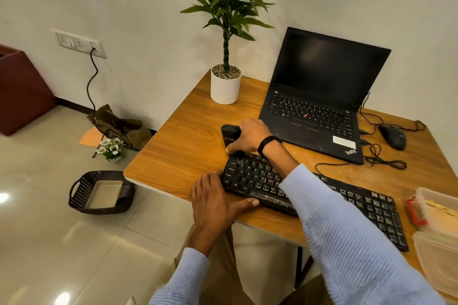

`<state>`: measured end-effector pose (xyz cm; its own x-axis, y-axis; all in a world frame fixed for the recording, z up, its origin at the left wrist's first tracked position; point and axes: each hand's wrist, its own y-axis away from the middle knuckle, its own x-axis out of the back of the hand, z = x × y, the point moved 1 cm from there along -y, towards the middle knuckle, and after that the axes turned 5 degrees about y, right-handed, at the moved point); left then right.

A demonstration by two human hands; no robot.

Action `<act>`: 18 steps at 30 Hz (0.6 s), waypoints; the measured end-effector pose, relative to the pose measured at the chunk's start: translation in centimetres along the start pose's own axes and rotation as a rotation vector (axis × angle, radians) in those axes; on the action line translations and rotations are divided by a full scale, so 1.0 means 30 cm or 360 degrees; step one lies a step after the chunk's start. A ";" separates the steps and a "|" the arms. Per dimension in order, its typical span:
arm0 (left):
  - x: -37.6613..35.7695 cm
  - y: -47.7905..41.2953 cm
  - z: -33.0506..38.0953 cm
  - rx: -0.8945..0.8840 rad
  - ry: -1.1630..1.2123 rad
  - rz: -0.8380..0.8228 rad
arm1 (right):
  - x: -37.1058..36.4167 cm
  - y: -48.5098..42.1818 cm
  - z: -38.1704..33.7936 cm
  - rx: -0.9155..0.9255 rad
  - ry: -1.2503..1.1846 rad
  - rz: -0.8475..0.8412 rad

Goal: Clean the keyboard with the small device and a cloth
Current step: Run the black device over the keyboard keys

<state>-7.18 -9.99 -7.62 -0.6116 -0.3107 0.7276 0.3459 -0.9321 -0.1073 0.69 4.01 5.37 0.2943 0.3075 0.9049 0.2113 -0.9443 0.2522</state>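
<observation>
Our right hand (pixel 247 137) reaches across the keyboard (pixel 347 203), fingers curled round the small black device (pixel 230 135), whose lower end meets the keys at the far left corner. Our left hand (pixel 213 203), apart from it, lies flat against the keyboard's left end, thumb along the front edge. The keyboard sits on the wooden table (pixel 173 151). Its front reads ZEBRONICS; the laptop (pixel 322 96) reads ThinkPad. The device's lettering is too small to read.

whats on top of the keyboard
The right hand holds the small device on the keyboard at its far-left keys; the left hand rests against its left end. The right sleeve hides the middle keys.
</observation>
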 end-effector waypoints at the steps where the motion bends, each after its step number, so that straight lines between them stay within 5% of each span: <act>1: -0.001 -0.001 -0.001 0.0006 -0.0004 -0.0017 | 0.007 0.003 0.005 -0.0008 -0.0079 -0.0172; 5: -0.001 0.002 -0.005 -0.0006 -0.0004 -0.0018 | 0.022 0.015 0.024 -0.0060 -0.0061 0.0107; 9: 0.000 0.001 -0.002 0.0012 -0.0038 -0.0026 | -0.008 0.016 0.026 -0.0047 -0.0263 -0.0250; 13: 0.002 0.005 -0.002 -0.0006 0.0007 -0.0003 | 0.030 -0.044 0.068 -0.0160 -0.0124 0.0503; 16: 0.002 0.001 -0.001 -0.0013 0.0017 -0.0017 | 0.057 -0.038 0.068 -0.0049 -0.0656 0.0292; 18: 0.002 0.002 -0.002 -0.0017 0.0016 -0.0035 | 0.040 -0.027 0.078 0.0036 -0.0547 0.0217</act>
<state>-7.23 -10.09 -7.61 -0.6261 -0.2921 0.7230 0.3247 -0.9406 -0.0988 3.05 5.43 5.44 0.6161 0.2041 0.7608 0.1682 -0.9777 0.1261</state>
